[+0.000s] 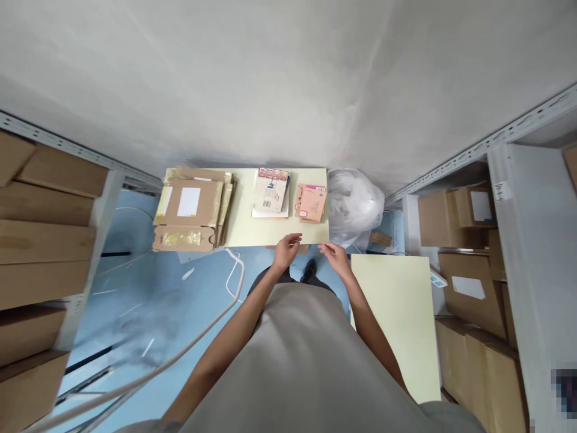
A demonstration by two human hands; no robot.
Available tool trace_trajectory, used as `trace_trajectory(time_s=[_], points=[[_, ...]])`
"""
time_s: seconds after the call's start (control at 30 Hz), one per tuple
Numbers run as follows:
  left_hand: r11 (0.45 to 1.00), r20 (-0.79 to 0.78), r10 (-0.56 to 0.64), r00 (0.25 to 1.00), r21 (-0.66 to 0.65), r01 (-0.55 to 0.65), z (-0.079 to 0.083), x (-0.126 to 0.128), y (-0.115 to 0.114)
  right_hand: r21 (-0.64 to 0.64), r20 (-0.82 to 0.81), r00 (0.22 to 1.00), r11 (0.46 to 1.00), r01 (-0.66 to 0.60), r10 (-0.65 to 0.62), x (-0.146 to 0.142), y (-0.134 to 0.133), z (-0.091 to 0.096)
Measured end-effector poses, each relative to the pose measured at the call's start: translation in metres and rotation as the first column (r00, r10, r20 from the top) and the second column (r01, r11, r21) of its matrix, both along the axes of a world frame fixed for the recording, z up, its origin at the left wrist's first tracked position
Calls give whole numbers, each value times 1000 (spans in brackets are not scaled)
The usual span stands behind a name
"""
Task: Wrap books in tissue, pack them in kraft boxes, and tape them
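My left hand (287,249) hovers at the front edge of a pale yellow table (243,222), its fingers slightly curled and apart, holding nothing. Across from it, my right hand (334,255) is at the same edge with fingers stretched inward and nothing in them. Beyond my hands lie two small stacks of books. The pink-covered stack (312,203) is on the right, and a pale stack with printed covers (271,191) is to its left. Flattened cardboard boxes (192,201) with tape and white labels are piled at the table's left end.
A clear plastic bag (354,198) bulges beside the table's right end. A second pale table (394,319) stands at my right. Shelves with cardboard boxes (45,240) flank both sides. A pale curved tube (198,340) crosses the lower left above the blue floor (135,276).
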State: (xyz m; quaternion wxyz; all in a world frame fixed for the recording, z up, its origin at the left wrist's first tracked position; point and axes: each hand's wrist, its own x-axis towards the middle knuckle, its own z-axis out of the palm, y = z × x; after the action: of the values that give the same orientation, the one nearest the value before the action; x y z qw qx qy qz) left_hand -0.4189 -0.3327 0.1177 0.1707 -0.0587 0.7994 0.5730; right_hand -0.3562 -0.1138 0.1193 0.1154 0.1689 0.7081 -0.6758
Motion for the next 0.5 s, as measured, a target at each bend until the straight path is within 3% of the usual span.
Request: trace_trajectory(time_s=[0.3,0.4,0.5], points=[[993,52,113,992,-25,-112,-16,-69,-30,276,41,999,961,-37,27,-88,-28,-9],[992,112,126,986,-13,-125,-19,-94,-40,465,115,993,884,-49,-5,-117,-41,-9],[994,172,103,980,21,-108,-21,-112,-44,664,220,968,746,-56,-124,-143,-55,-9]])
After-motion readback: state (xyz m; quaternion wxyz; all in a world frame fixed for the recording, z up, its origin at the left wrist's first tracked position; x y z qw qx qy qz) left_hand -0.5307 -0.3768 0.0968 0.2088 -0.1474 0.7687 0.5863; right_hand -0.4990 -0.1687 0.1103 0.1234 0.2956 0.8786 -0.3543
